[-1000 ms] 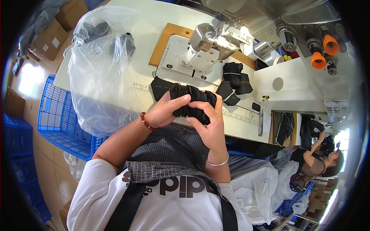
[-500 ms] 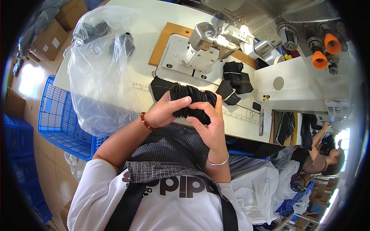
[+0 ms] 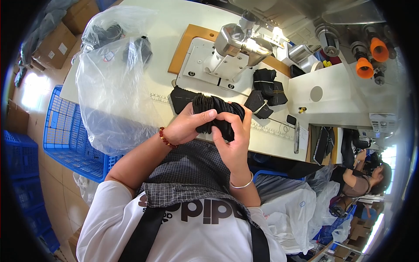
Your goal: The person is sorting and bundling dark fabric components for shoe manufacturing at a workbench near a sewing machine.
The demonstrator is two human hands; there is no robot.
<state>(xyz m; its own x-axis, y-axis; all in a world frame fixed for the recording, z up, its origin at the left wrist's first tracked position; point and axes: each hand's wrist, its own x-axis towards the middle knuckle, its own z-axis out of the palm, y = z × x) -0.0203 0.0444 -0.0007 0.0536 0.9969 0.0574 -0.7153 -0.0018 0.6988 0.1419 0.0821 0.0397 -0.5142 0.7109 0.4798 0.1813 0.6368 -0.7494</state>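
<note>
A thick stack of thin black fabric pieces (image 3: 208, 104) is held in front of me, above the table's near edge. My left hand (image 3: 190, 124) grips its left end, thumb across the near face. On the right end, my right hand (image 3: 235, 133) is closed around the stack, its index finger bent over it and the thumb tip pressed near its lower edge. Just left of the stack lies a flat black piece (image 3: 180, 98) on the table. Several tied bundles of black pieces (image 3: 264, 81) rest to the right, beyond my right hand.
A sewing machine (image 3: 233, 54) stands on the white table (image 3: 161, 26) beyond my hands. At left are a clear plastic bag (image 3: 113, 91) and a blue crate (image 3: 74, 135). Metal tweezers (image 3: 297, 137) lie near the right edge. A co-worker (image 3: 358, 183) sits far right.
My right hand has shifted slightly left, and its thumb has moved up against the stack. The left hand stays nearly still. At far right, the co-worker's arms have moved.
</note>
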